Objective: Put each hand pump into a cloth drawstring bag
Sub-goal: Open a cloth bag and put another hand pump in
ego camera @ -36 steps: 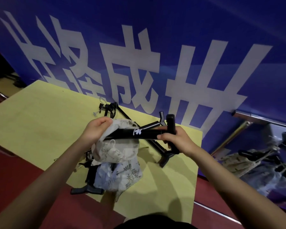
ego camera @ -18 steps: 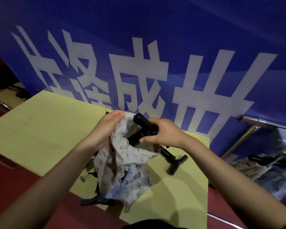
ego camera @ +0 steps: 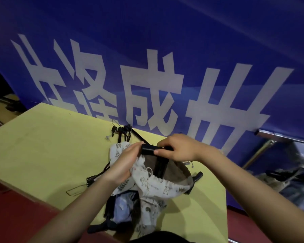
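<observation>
Right hand (ego camera: 178,149) grips black T-handled hand pump (ego camera: 161,165), barrel inside soft printed cloth bag (ego camera: 158,183); left hand (ego camera: 124,163) pinches the bag's rim open.

Both forearms bare to the frame's edge (no sleeves, watch or rings); dark garment (ego camera: 161,238) below.

Far side: the blue banner (ego camera: 165,50) is standing right behind the table (ego camera: 42,146), closing off the back.
Left: a wide bare stretch of tabletop is lying open.
Centre: spare pumps (ego camera: 125,135) and bags (ego camera: 130,209) are crowding the middle.
Right: a metal rail (ego camera: 279,136) is bordering the table's edge.
</observation>
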### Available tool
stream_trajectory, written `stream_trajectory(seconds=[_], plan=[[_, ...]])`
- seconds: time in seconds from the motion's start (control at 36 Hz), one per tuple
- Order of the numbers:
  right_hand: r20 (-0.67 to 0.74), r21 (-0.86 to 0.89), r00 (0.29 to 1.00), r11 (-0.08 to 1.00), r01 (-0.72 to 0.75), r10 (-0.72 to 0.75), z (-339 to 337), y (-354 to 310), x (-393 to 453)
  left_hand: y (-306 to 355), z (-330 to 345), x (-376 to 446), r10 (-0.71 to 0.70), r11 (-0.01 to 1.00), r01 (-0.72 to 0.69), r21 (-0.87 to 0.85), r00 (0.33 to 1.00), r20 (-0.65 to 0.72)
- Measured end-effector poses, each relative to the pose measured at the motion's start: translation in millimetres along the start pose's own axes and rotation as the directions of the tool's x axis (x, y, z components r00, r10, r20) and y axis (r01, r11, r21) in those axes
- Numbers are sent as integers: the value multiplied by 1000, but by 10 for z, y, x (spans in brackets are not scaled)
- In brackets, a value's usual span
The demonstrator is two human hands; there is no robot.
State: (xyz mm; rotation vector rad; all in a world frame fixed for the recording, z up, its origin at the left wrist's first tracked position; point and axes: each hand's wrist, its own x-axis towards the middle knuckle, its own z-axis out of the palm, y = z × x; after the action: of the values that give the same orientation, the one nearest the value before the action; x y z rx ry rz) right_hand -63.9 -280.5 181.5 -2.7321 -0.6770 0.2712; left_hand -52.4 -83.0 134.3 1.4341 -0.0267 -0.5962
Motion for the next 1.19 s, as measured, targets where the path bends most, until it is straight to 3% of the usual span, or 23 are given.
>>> stream_trajectory(seconds=[0.14, 0.36, 0.47, 0.64, 0.75, 0.83, 0.89, 0.94, 1.0, 1.11, 1.19], plan=[[47, -35, 997, 998, -52, 53, 174, 55, 1, -145, -6, 37, 41, 991, -32, 133, 997, -62], [0, -64, 1000, 998, -19, 19, 222, 92, 117, -169, 28, 58, 254, 925, -237, 296, 967, -21], [-143, -180, 989, 982, -57, 31, 221, 148, 191, -203, -20, 146, 270, 920, -242, 308, 962, -51], [-397, -22, 916, 997, -80, 65, 282, 342, 205, -212, -107, 198, 285, 922, -253, 293, 956, -71], [-602, -7, 798, 999, -34, 23, 358, 372, 200, -220, -132, 273, 275, 926, -236, 294, 957, -96], [-819, 9, 574, 1000, 12, 0, 423, 376, 123, -213, -175, 311, 258, 943, -220, 251, 957, -130], [-874, 170, 463, 985, 8, 147, 505, 404, 42, -204, -223, 323, 251, 948, -211, 239, 956, -150], [-748, 498, 499, 867, -13, 437, 598, 425, -15, -215, -280, 350, 251, 953, -212, 217, 953, -172], [-529, 672, 611, 730, -121, 589, 734, 490, -18, -230, -334, 373, 245, 956, -202, 211, 948, -201], [-301, 615, 811, 752, -237, 502, 995, 552, 58, -251, -394, 396, 213, 967, -176, 183, 955, -207], [-216, 475, 860, 820, -321, 462, 1096, 513, 188, -230, -418, 381, 184, 974, -151, 171, 964, -190]])
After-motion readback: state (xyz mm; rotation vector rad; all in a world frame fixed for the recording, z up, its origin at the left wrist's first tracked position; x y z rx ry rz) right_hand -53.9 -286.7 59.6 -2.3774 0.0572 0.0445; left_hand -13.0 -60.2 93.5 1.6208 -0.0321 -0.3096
